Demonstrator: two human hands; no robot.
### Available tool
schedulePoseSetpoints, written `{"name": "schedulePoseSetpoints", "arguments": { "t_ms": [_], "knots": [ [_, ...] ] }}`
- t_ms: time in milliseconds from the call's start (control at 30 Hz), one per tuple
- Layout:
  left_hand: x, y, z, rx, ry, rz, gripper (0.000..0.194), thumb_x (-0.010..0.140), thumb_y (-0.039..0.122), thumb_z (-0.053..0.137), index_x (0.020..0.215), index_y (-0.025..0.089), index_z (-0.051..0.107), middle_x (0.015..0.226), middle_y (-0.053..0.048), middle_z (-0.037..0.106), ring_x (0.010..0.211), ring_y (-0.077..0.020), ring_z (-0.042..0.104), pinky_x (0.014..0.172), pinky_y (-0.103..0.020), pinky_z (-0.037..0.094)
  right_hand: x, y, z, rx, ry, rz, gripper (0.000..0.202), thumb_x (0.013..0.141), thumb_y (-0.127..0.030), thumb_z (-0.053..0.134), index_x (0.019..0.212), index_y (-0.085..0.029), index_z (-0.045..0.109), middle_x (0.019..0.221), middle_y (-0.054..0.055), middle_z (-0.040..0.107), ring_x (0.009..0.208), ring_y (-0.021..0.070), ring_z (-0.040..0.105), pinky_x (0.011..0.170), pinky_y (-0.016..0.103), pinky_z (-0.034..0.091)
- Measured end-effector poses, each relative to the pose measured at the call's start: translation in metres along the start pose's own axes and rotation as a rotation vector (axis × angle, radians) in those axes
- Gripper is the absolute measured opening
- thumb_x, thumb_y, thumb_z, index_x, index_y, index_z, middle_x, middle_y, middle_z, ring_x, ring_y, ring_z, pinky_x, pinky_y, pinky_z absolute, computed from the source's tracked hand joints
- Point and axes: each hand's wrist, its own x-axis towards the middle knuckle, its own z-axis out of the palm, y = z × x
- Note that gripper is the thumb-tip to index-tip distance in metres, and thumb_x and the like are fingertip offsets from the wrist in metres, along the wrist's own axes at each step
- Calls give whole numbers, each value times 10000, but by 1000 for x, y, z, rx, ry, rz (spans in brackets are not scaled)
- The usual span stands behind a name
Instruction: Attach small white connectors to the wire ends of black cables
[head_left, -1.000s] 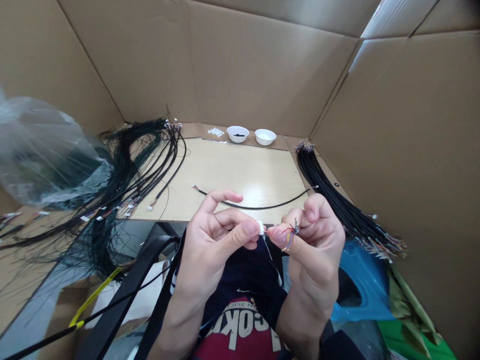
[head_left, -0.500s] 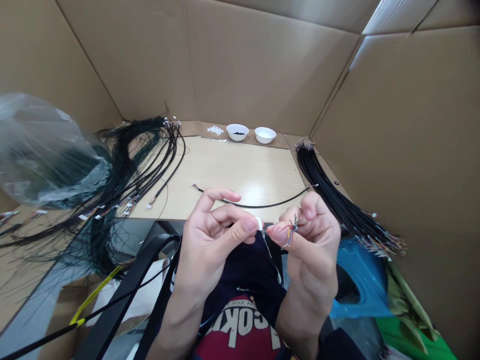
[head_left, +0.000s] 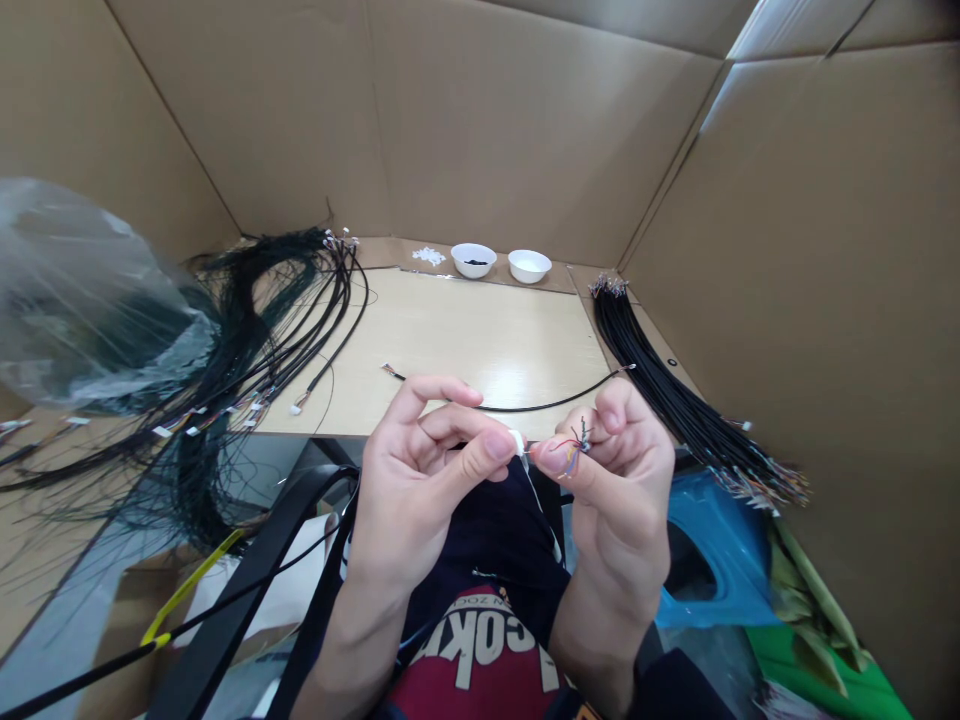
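Note:
My left hand (head_left: 420, 480) pinches a small white connector (head_left: 517, 442) between thumb and forefinger. Facing it, my right hand (head_left: 619, 490) grips the end of a cable whose thin coloured wires (head_left: 576, 452) fan out over the thumb. One fine wire tip held by my right thumb and forefinger reaches the connector's side; whether it sits inside cannot be made out. Behind my hands a single black cable (head_left: 517, 408) lies curved on the table, with coloured wire ends at both tips.
At the table's back stand a white bowl (head_left: 473, 260) with dark bits, another white bowl (head_left: 529, 266) and a pile of white connectors (head_left: 429, 257). A thick black cable bundle (head_left: 660, 400) lies right; cables with connectors (head_left: 330, 340) and a plastic bag (head_left: 97, 300) lie left.
My right hand has shifted slightly left, bringing the wire tip closer to the white connector. My left hand keeps its pinch almost unmoved.

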Motion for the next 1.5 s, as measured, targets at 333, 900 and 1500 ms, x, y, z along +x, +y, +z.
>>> {"name": "schedulePoseSetpoints", "arguments": {
  "t_ms": [333,900,1500],
  "knots": [
    [-2,4,3,162,96,45,262,850,69,834,952,239,662,704,67,778,606,-63,730,616,-82,585,1,0,-2,-28,4,2,449,716,14,895,812,-229,531,648,-102,670,554,64,639,593,133,587],
    [-6,-3,11,134,228,-22,476,801,153,906,899,252,450,678,63,750,629,-134,738,635,-201,594,2,-1,-4,-146,-24,-36,505,727,-25,909,761,-245,456,629,-100,624,519,98,612,520,195,552],
    [-1,-1,4,138,212,-6,501,799,168,909,931,247,432,656,93,729,594,-101,717,635,-174,579,7,-1,-11,-159,-129,59,502,727,-73,925,1020,-267,567,900,-22,841,757,162,803,673,227,635]
  ]
}}
